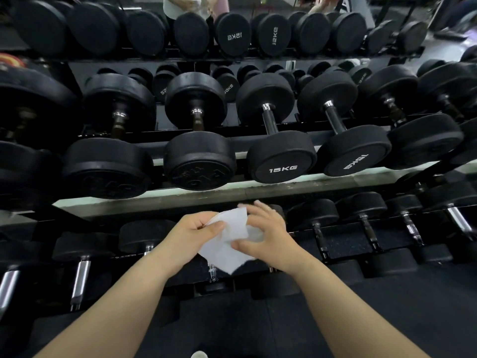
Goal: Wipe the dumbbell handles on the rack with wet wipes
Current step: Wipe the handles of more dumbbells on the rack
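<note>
Wet wipe (227, 254), pinched between left hand (193, 233) and right hand (263, 236) before the rack (154, 202), may tear if tugged unevenly.

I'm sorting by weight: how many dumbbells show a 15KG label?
2, side by side on the middle shelf: the left 15KG dumbbell and the right 15KG dumbbell beside it. Neighbouring labels are illegible, so more may be hidden.

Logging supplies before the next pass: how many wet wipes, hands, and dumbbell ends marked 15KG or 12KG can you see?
wet wipe: 1
hands: 2, left hand and right hand
15KG dumbbell ends: 2
12KG dumbbell ends: 2
Total: 7
</note>
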